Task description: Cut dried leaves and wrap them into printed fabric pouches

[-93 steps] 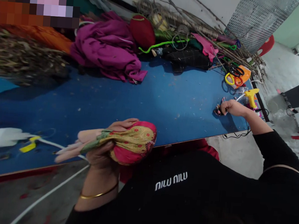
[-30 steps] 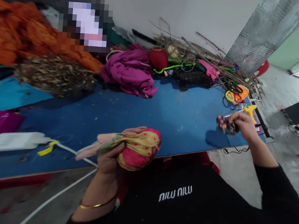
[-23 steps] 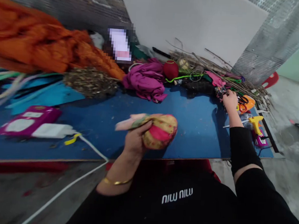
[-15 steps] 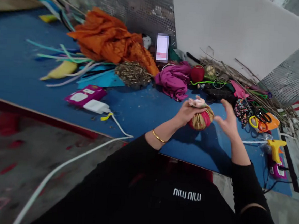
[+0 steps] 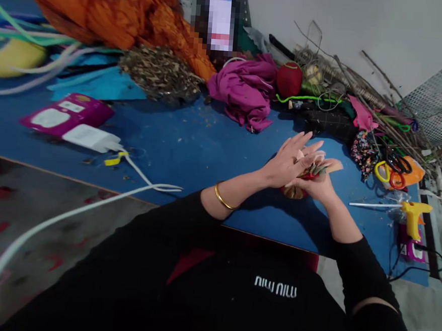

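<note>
A round, cloth-wrapped ball [image 5: 295, 192] in gold and red, with gathered fabric on top, is held just over the blue table [image 5: 160, 166]. Around its right side curls my right hand [image 5: 320, 186], thumb across the front. My left hand [image 5: 291, 160] lies over the top with its fingers stretched out, and I cannot tell how firmly it touches the cloth. Both hands hide much of the ball. A gold bangle [image 5: 223, 198] circles my left wrist.
Behind the hands lie magenta cloth [image 5: 245, 91], a dry brown clump [image 5: 161, 75], orange fabric [image 5: 114, 14] and twigs [image 5: 384, 104]. Scissors [image 5: 395, 167] and a yellow glue gun [image 5: 414, 217] are at right. A purple pack [image 5: 65, 117] and white cable [image 5: 77, 211] occupy the left.
My right hand, apart from the ball before, now grips its right side. My left hand has gone from holding its left side to lying stretched over its top. The view has shifted.
</note>
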### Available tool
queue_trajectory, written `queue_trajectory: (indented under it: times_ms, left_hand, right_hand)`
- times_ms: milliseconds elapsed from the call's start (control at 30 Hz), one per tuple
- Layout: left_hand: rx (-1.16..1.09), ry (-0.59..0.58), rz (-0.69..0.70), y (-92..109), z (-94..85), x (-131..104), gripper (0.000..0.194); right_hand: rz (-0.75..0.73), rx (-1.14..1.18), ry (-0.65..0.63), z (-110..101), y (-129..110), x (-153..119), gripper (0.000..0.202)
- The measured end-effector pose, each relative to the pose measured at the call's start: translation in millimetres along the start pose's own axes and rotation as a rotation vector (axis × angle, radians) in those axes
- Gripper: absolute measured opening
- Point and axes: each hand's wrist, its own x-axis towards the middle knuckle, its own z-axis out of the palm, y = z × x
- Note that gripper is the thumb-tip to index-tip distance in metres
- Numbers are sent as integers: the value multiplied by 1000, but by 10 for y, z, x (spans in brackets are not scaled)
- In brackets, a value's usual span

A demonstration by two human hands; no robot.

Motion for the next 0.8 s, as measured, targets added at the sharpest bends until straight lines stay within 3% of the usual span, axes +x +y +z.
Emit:
queue_trajectory:
  times_ms: [133,300,367,467,533,600,800]
  left_hand:
    - [-17,-53,25,-17,-29,21,96]
    - [-205,136,169,-44,13,18,106]
    - [-320,210,76,-54,30,6,112]
    - [-478,162,-104,-52,52,-12,133]
    - [-599,82,-137,-35,72,-22,126]
    - [-669,26,-134,-23,106,-29,106]
    - [-652,-76,-132,-78,227,-41,71]
  right_hand:
    - [-21,-44,56,17,26,12,39]
    - [7,16,212,108,15,-40,28]
    - [8,62,275,132,5,-50,31]
    - [-17,104,357,115,-9,-42,35]
    - [-17,75,409,62,-12,-46,35]
    - [4,47,418,-21,0,-75,35]
    - [24,72,268,-246,112,-256,40]
